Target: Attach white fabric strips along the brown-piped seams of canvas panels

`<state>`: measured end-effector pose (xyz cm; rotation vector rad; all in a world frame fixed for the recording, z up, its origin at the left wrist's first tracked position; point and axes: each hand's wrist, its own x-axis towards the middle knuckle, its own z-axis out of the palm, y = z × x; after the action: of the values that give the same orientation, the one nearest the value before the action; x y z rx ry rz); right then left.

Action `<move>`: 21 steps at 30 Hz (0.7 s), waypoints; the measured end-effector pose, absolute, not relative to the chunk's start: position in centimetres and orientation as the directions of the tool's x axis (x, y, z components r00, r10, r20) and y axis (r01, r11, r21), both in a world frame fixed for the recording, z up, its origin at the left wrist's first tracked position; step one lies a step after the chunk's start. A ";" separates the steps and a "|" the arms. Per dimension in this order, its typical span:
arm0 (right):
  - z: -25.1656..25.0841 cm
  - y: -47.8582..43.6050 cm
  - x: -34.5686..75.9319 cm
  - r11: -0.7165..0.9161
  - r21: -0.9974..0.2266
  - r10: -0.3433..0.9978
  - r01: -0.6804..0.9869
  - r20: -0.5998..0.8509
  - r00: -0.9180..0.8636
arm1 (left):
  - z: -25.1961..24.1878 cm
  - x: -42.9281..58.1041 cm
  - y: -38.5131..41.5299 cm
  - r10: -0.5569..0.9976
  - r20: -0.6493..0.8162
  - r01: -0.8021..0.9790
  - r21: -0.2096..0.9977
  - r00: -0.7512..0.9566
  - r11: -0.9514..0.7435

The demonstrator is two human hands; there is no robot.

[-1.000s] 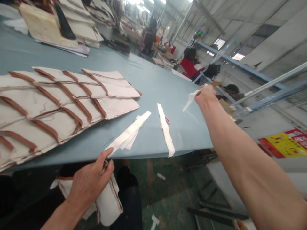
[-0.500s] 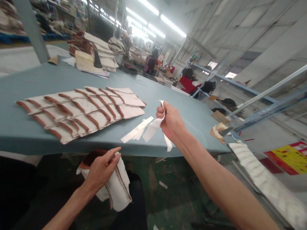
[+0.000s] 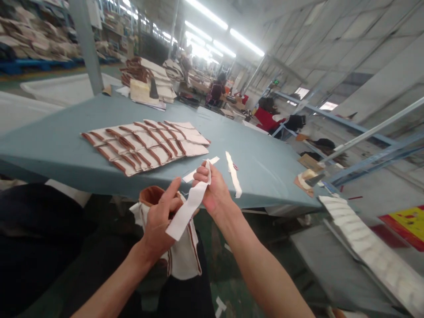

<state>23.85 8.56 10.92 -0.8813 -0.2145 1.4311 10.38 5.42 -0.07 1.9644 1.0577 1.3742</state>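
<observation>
White strip pinched in the right hand

From my end, I see the right hand closed around the upper part of the white strip, fingers curled, just off the near edge of the blue table. The strip's loose end slants down across the left hand; I can't tell whether they touch.

The left hand lies over the sewn cloth piece, index finger stretched out. I can't make out whether its fingers grip the cloth. That piece, with its brown-lined mouth uppermost, sits above the dark trousers.

On the table I have a second strip just behind the right hand, a crumpled strip beside a small pink item, and overlapping brown-edged pieces farther left.
</observation>
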 end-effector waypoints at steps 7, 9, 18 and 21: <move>5.9 6.3 23.8 -0.183 -0.588 0.895 -0.788 -0.431 0.114 | 0.8 8.5 2.6 0.689 0.684 0.221 0.653 0.240 -0.725; 4.8 5.9 23.7 -0.202 -0.574 0.893 -0.793 -0.442 0.092 | 0.9 8.4 1.9 0.684 0.667 0.196 0.658 0.297 -0.727; -0.4 2.0 24.7 -0.151 -0.698 0.883 -0.700 -0.414 0.222 | 3.4 7.7 -0.8 0.891 0.224 0.123 0.948 0.395 -0.293; -2.7 0.2 26.6 -0.079 -0.805 0.868 -0.588 -0.345 0.357 | 3.7 6.9 -0.9 0.880 0.241 0.186 0.922 0.410 -0.339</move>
<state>26.58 0.20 -2.75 -1.1037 -0.3244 1.2399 6.90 -0.91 3.65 1.7804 0.9243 0.9832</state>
